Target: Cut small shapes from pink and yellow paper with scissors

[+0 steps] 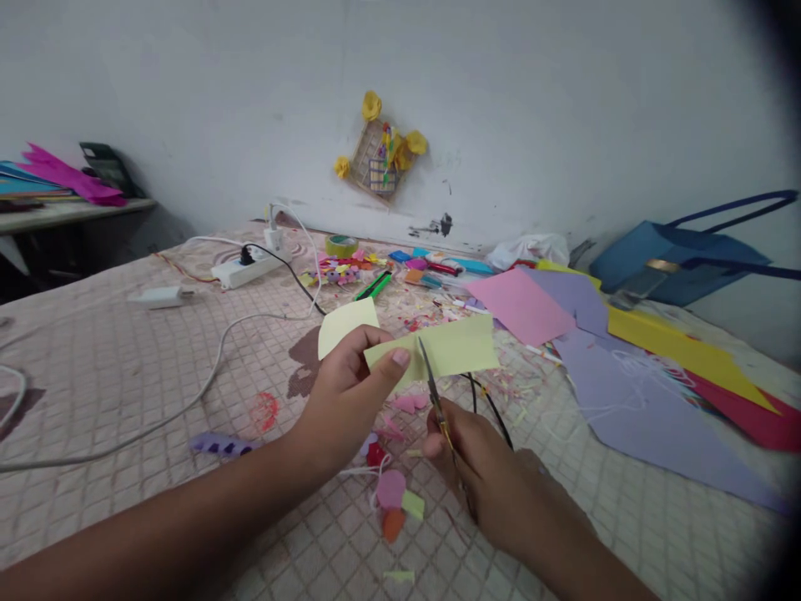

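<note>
My left hand pinches the left part of a pale yellow-green paper strip between thumb and fingers. In my right hand is a pair of scissors, its blades pointing up and away at the strip, just right of my left thumb. The handles are partly hidden by my fingers. Behind my left hand lies another pale yellow paper piece. Below the hands, a pink paper circle, an orange piece and a small green piece rest on the patterned cloth.
Purple sheets, a pink sheet and a blue bag are on the right. A green cutter, tape roll and many paper scraps lie behind. A power strip with cables stands at the back left.
</note>
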Demonstrator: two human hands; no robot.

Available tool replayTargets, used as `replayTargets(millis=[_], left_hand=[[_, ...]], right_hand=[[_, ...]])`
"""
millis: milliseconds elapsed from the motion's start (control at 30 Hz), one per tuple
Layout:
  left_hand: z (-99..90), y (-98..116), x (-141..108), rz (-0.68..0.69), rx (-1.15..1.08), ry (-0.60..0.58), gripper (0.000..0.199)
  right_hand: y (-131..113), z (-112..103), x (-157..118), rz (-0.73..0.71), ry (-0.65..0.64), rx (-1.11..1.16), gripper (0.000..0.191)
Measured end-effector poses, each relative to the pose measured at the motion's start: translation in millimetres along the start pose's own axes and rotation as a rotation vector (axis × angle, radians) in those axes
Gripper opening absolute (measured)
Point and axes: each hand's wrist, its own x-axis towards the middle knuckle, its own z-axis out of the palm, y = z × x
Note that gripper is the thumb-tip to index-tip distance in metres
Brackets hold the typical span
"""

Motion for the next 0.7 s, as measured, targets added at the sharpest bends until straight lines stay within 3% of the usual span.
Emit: replayTargets(millis=[267, 467, 700], left_hand=[[0.6, -2, -3, -0.035, -0.063, -0.016, 0.019], [-0.1, -2, -5, -0.055, 0.033, -0.023, 0.018], [1.5, 0, -4, -0.061, 0.031, -0.017, 0.017]], right_hand=[[13, 6, -9, 0.116, 0.079, -0.062, 0.019], [3, 2, -2, 0.087, -0.019, -0.026, 0.014], [6, 3, -2, 0.060, -0.040, -0.037, 0.017]])
